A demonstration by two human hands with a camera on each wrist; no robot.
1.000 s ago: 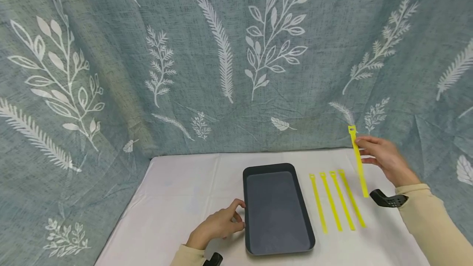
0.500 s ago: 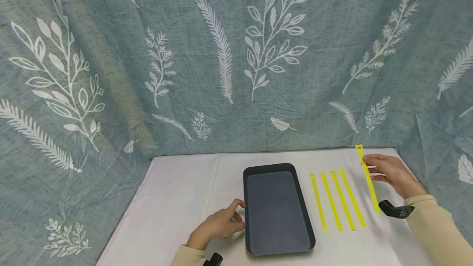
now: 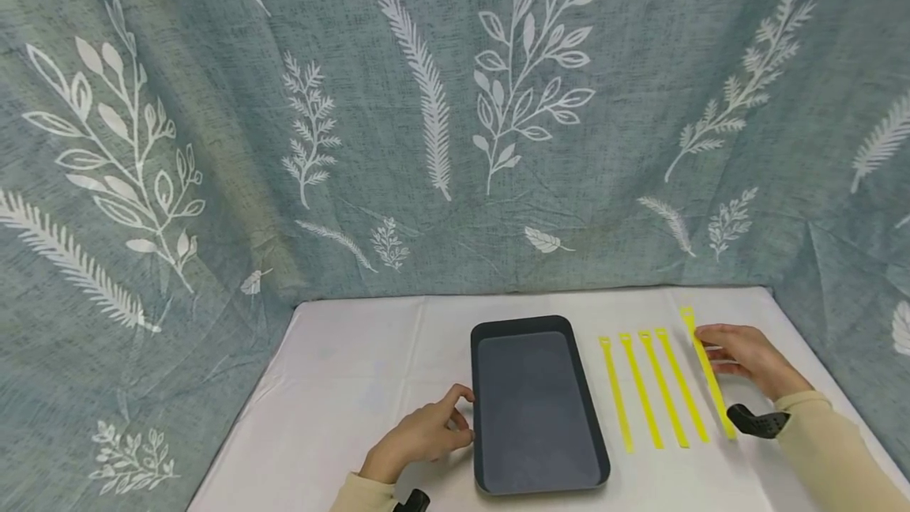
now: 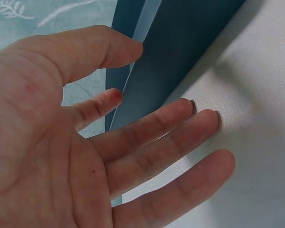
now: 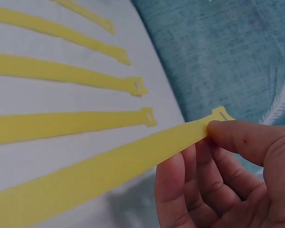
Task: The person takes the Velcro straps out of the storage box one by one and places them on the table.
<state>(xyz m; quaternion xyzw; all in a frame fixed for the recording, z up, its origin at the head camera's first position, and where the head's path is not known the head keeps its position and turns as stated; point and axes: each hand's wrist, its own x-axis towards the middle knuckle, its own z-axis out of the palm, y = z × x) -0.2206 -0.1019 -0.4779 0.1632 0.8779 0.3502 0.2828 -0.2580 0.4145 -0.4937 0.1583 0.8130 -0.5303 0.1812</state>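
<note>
A yellow hook-and-loop cable tie point(image 3: 711, 385) slants at the right of the table. My right hand point(image 3: 755, 355) pinches it near its slotted head, thumb on top in the right wrist view. Several matching cable ties point(image 3: 656, 385) lie in a row to its left, slotted heads toward the back. My left hand point(image 3: 425, 431) is at the left side of a dark grey rectangular tray point(image 3: 536, 417). In the left wrist view the thumb reaches the tray wall point(image 4: 180, 42), and the other fingers point(image 4: 152, 156) are extended, loosely spread, holding nothing.
A white cloth point(image 3: 362, 354) covers the table. Behind and at both sides hangs a blue-green curtain point(image 3: 419, 251) with white leaf prints. The tray stands between my left hand and the row of ties.
My right hand has come down and a little to the right with the cable tie, from above the table's back edge to beside the row. My left hand and the tray stay put.
</note>
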